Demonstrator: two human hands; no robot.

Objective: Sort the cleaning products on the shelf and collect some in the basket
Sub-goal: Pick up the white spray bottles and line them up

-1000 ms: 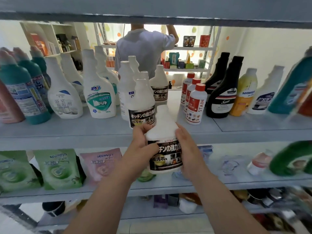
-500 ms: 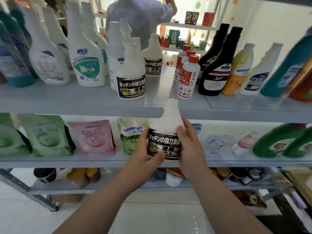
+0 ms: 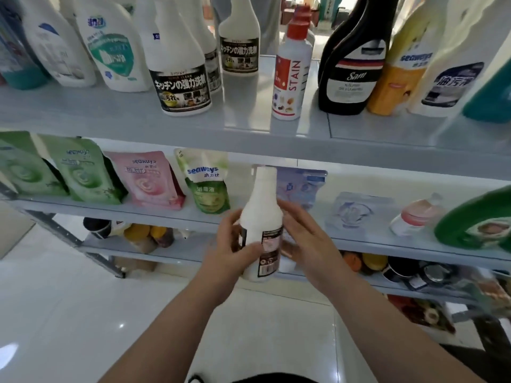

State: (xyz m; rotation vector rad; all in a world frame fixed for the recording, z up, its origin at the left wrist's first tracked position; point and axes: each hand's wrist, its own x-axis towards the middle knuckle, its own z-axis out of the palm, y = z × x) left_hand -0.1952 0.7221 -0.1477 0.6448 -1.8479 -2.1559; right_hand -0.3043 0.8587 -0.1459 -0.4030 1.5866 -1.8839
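Bottle: white plastic bottle with dark label (image 3: 261,217), being held before the grey shelf (image 3: 154,214).
Axis: standing nearly upright, neck pointing up.
Left hand (image 3: 229,257): gripping it.
Right hand (image 3: 308,240): straight fingers touching it.

"Where is the white bottle (image 3: 260,214)?"
"Upright, in front of the middle shelf (image 3: 373,244). The left hand (image 3: 229,247) grips it, thumb across the label; the right hand (image 3: 309,239) lies against its other side, fingers extended."
"And above?"
"A matching bottle (image 3: 181,78), the STAIN bottle (image 3: 290,78) and a black bottle (image 3: 354,76) stand on the upper shelf (image 3: 249,120)."
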